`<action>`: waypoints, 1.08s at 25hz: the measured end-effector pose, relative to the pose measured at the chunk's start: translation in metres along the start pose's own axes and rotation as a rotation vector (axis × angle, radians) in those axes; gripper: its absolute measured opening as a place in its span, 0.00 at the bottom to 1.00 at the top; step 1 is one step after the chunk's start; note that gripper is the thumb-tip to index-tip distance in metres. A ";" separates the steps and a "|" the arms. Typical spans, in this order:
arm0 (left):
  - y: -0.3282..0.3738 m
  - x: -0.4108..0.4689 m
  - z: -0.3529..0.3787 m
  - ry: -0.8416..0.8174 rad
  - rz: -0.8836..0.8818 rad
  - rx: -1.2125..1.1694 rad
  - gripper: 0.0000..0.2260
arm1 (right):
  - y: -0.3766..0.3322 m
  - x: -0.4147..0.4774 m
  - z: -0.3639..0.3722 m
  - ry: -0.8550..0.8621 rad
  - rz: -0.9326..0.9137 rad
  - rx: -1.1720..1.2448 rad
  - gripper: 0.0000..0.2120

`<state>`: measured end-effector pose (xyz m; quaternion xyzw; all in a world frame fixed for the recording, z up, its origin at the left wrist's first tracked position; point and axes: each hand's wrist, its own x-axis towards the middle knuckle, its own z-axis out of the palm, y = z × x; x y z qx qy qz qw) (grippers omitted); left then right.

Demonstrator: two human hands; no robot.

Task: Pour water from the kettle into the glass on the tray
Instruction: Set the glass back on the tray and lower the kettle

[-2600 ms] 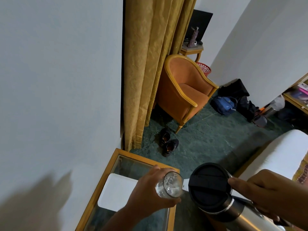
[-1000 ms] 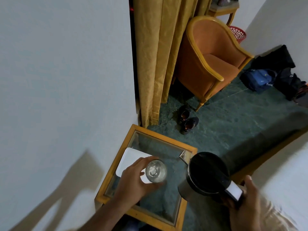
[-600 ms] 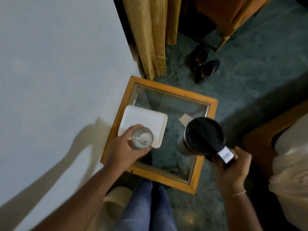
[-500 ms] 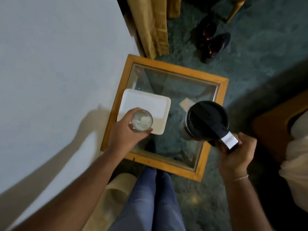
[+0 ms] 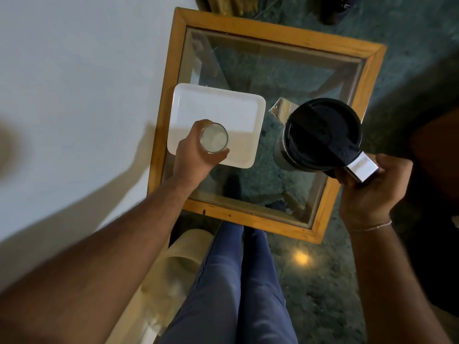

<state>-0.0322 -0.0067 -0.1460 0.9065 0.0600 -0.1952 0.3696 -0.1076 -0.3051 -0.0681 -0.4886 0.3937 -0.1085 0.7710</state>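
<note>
A clear glass (image 5: 214, 137) is seen from above over the near part of a white rectangular tray (image 5: 223, 108); my left hand (image 5: 195, 157) wraps around it. Whether the glass rests on the tray or hangs just above it I cannot tell. To the right, a steel kettle (image 5: 320, 135) with a black lid is upright over the glass tabletop, its spout (image 5: 282, 109) pointing toward the tray. My right hand (image 5: 372, 184) grips the kettle's handle at its near right side.
The tray lies on a small square glass-topped table with a wooden frame (image 5: 248, 217), set against a white wall (image 5: 74, 83) on the left. My legs in blue jeans (image 5: 236, 281) are below it. Green carpet and shoes (image 5: 335, 11) lie beyond.
The view has tilted down until the table is seen from straight above. The glass in my left hand went from beside the kettle's spout to over the tray. The kettle now stands upright.
</note>
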 end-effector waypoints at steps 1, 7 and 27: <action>-0.002 0.002 0.001 -0.006 -0.004 0.008 0.35 | 0.003 0.002 0.000 0.018 0.011 0.018 0.11; -0.013 0.017 0.006 -0.031 -0.008 -0.013 0.33 | 0.014 0.010 0.005 -0.033 -0.066 -0.005 0.20; 0.013 0.001 0.013 -0.038 -0.063 0.071 0.49 | 0.001 -0.003 -0.024 -0.049 0.012 -0.354 0.22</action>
